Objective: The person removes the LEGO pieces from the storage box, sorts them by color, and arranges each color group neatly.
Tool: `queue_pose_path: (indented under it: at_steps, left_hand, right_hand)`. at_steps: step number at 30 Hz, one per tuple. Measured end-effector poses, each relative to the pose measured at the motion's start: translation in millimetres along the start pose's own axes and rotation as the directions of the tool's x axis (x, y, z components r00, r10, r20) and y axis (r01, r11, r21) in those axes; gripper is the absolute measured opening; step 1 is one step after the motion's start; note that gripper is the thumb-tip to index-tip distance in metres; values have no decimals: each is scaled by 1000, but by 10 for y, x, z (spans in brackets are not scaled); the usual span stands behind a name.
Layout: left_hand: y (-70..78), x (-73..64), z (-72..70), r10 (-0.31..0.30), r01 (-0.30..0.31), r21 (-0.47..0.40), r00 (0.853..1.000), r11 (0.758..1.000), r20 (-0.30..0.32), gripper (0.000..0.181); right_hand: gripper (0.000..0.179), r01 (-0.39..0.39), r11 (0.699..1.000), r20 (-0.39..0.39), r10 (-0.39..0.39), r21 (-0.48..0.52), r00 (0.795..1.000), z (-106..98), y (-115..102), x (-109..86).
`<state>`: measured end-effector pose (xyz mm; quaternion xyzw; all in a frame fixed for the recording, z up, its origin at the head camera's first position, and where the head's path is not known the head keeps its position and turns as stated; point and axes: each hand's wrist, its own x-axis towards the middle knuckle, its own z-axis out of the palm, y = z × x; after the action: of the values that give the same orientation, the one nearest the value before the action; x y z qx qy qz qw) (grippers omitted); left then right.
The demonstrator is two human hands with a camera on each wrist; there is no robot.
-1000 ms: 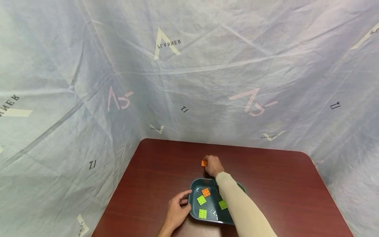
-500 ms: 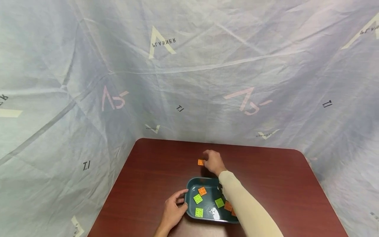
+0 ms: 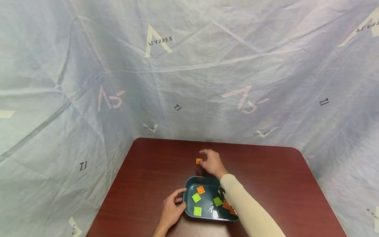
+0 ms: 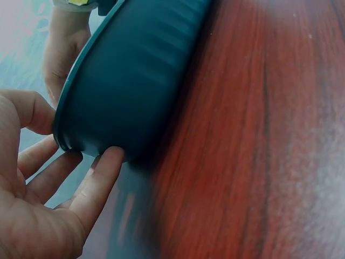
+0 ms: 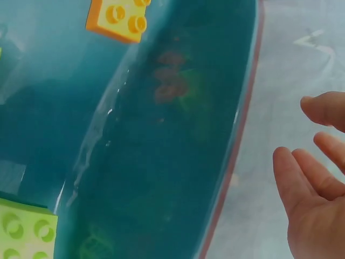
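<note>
A: Starting nearest you, what is showing?

B: Your pale right sleeve (image 3: pixel 251 207) is crossing over the right end of the teal tray (image 3: pixel 208 196).

A: And what are your left fingers doing?

B: Your left hand (image 3: pixel 172 209) is grasping the tray's left end, its fingertips meeting the rim and outer wall.

A: How are the blocks lying inside, going away from you?

B: A lime block (image 3: pixel 197 211) is sitting in your near left corner. Toward the near right corner, an orange block (image 3: pixel 233 211) is peeking out beside your sleeve. Slightly farther, a second orange block (image 3: pixel 226 204) is lying next to a green block (image 3: pixel 217 201). Toward the far left corner, another lime block (image 3: pixel 196 197) is lying just beside a third orange block (image 3: pixel 200 190).

A: Past the tray's far edge?

B: Your right hand (image 3: pixel 212 163) is reaching over the desk (image 3: pixel 160 164), its fingers spreading apart, released and gripping nothing. A loose orange block (image 3: pixel 198 161) is lying just left of your thumb, between the tray and the desk's far edge; whether they are touching is not showing clearly.

A: And farthest?

B: A pale printed curtain (image 3: pixel 189 82) is hanging behind the desk's far edge.
</note>
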<state>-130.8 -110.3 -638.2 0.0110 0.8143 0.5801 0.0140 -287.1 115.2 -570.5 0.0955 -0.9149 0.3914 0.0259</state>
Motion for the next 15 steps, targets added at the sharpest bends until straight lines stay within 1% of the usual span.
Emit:
queue_pose_path:
  at_steps: [4, 8, 11, 15]
  left_hand:
    - [-1, -6, -6, 6, -6, 8, 1000, 1000, -8, 51]
    - [1, -19, 6, 22, -21, 10, 999, 1000, -26, 52]
    - [1, -27, 6, 24, -24, 1, 999, 1000, -23, 52]
    - [1, -21, -5, 13, -13, -6, 1000, 1000, -7, 53]
  right_hand:
    - [46, 19, 999, 0, -19, 29, 1000, -41, -88, -101]
    - [44, 47, 998, -16, -46, 47, 999, -76, -159, -216]
    - [44, 58, 996, -14, -57, 66, 998, -108, -213, -310]
    - [44, 70, 994, 10, -71, 84, 997, -153, -271, -433]
